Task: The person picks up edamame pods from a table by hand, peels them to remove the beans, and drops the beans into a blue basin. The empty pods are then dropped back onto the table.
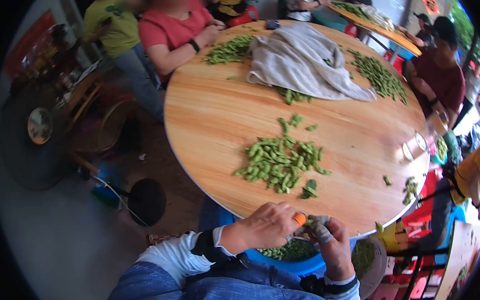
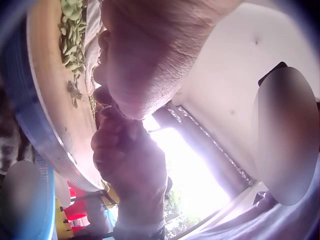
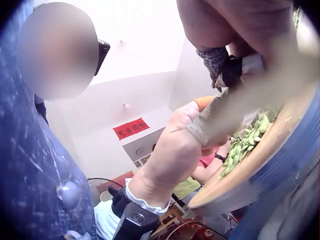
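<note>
Over the near edge of the round wooden table, my left hand (image 1: 261, 225) and right hand (image 1: 336, 246) meet with fingers curled. An orange cover (image 1: 300, 219) sits on a left finger, and worn grey covers (image 1: 321, 230) wrap right fingers. Between the fingertips a small bit of green shows, which looks like an edamame pod (image 1: 308, 221), mostly hidden by the fingers. Just beyond the hands lies a loose pile of green edamame pods (image 1: 279, 161). Below them, a blue tub (image 1: 299, 267) holds shelled green beans (image 1: 290, 250).
A grey cloth (image 1: 300, 58) covers part of another pod heap on the table (image 1: 205, 119). More pods (image 1: 378, 75) lie at the far right, near a clear cup (image 1: 414, 147). Several people stand or sit around. A white basket (image 1: 376, 262) stands right of the tub.
</note>
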